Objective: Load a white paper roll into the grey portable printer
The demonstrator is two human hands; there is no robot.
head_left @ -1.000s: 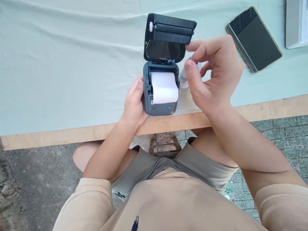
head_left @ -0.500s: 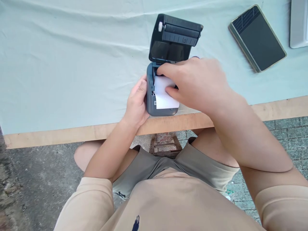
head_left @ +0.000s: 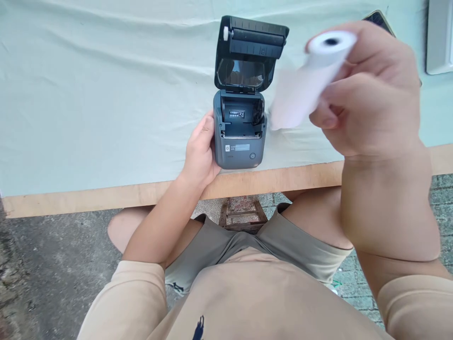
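My left hand (head_left: 202, 148) grips the left side of a small dark grey label printer (head_left: 239, 158) near the table's front edge. Its black lid (head_left: 249, 52) is swung up and back, baring the roller inside it. No roll lies in the printer's paper bay (head_left: 242, 115). Held up to the right of the printer, a white paper roll (head_left: 327, 56) is gripped in my right hand (head_left: 371, 89), with its hollow core facing up. A loose, blurred end of paper hangs from the roll toward the printer.
A smartphone (head_left: 378, 21) lies at the back right, mostly hidden behind my right hand. Part of a grey-white device (head_left: 439, 42) shows at the right edge. Pale cloth (head_left: 106, 94) covers the table, whose bare wooden edge (head_left: 99, 196) runs in front of my lap.
My right hand has lifted the paper roll out of the printer and moved it up and to the right. The left hand stays on the printer, which has shifted slightly left.
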